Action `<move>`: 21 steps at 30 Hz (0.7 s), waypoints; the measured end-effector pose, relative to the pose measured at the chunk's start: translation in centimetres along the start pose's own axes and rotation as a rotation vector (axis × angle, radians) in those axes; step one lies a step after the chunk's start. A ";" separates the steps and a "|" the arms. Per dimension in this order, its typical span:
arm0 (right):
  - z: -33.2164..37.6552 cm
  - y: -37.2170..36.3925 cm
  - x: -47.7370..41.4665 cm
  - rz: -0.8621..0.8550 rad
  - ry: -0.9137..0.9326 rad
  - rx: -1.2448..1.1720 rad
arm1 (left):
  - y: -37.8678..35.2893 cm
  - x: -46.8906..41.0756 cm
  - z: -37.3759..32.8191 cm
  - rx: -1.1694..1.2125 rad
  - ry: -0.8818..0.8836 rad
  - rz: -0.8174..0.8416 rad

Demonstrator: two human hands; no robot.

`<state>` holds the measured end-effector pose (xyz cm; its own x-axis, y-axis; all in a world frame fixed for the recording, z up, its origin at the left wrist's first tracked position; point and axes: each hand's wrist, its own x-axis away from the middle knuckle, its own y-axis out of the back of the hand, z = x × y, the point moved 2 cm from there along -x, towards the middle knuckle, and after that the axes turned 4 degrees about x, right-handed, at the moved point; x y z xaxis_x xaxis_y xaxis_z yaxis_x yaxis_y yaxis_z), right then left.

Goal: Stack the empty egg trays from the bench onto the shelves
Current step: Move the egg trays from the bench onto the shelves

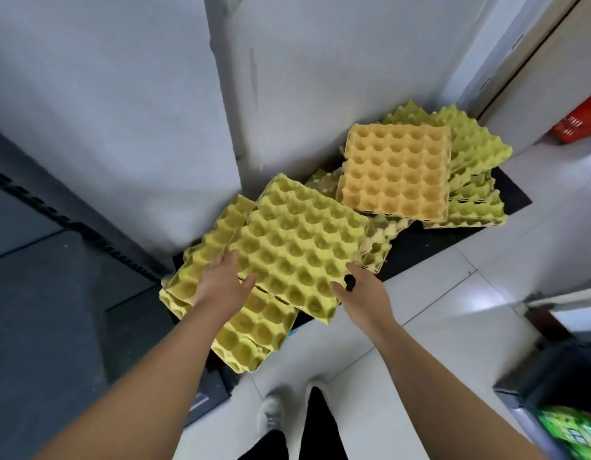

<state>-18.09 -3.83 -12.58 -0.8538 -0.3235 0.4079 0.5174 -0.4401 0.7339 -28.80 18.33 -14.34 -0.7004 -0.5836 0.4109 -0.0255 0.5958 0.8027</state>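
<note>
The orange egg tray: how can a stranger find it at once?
Egg trays lie on a black bench beside the white wall. The orange egg tray tops the far right pile. It alone is orange; its neighbours are yellow-green.

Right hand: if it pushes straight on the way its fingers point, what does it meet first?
The right hand grips the near corner of the yellow-green moulded-pulp egg tray, so that tray comes first. Beyond it, probably the white wall panel; depth is unclear.

I have a single view: head-worn, wide-angle, facing forward and steeply down, close above the top egg tray (297, 247), with the tiled floor (470, 313) beneath.
</note>
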 end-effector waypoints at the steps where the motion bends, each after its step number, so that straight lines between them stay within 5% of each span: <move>1: -0.6 -0.9 -1.2 0.032 -0.028 0.004 | -0.8 -1.1 0.4 -0.014 0.022 0.011; 11: -5.3 -8.1 -7.9 0.197 -0.177 -0.073 | -5.3 -8.2 4.7 0.063 0.194 0.025; 21: -3.0 -8.8 -6.2 0.075 -0.012 -0.239 | -2.8 -6.8 5.9 0.333 0.251 -0.128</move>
<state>-17.19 -0.50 -23.22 -0.8123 -0.3535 0.4640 0.5773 -0.6011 0.5526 -28.18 23.88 -21.92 -0.4823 -0.7561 0.4423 -0.3586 0.6311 0.6878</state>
